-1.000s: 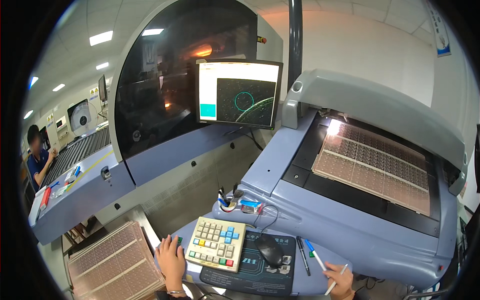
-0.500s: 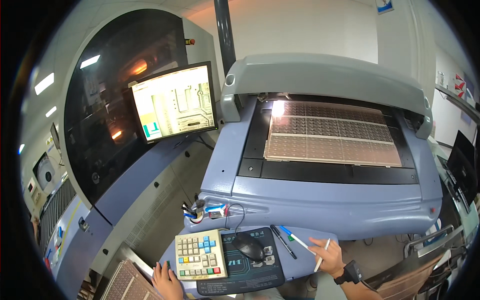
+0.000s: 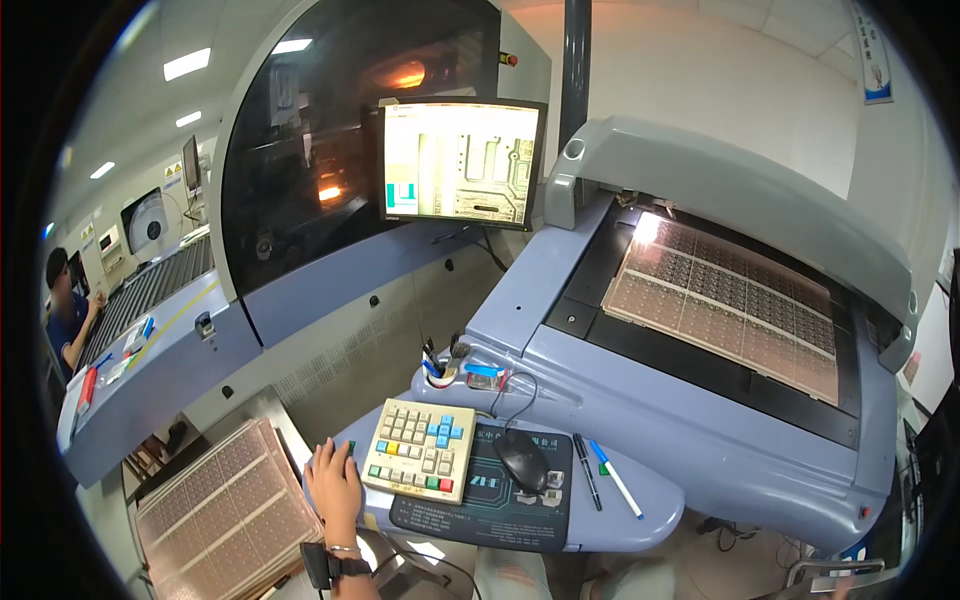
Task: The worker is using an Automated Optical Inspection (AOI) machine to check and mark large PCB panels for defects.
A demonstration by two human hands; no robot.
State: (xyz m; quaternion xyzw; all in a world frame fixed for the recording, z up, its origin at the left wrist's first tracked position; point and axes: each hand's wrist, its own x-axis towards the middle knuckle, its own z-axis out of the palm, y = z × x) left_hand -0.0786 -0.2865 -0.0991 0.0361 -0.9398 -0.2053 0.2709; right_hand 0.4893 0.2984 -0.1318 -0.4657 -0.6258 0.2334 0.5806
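My left hand [image 3: 334,480] lies on the left edge of the blue-grey shelf [image 3: 655,500], fingers stretched out and close together, holding nothing that I can see. Right beside its fingers sits a beige keypad [image 3: 422,450] with white, blue, yellow, green and red keys. Left of the hand, a stack of copper-coloured patterned panels [image 3: 215,510] rests on a lower surface. My right hand is out of view. A black mouse [image 3: 522,462] stands on a dark mouse pad [image 3: 475,525], with a black pen [image 3: 587,472] and a blue-capped white pen [image 3: 617,482] to its right.
A monitor [image 3: 460,165] shows a magnified circuit pattern. On the machine bed at right lies a copper-coloured panel [image 3: 735,300] under a grey bridge [image 3: 740,190]. A pen cup [image 3: 438,372] stands behind the keypad. At far left, another person [image 3: 68,315] is beside a roller conveyor [image 3: 165,290].
My view has swung left, bringing the panel stack and the other person into sight. The right hand, earlier holding a thin white stick by the pens, has left the view. The left hand stays beside the keypad.
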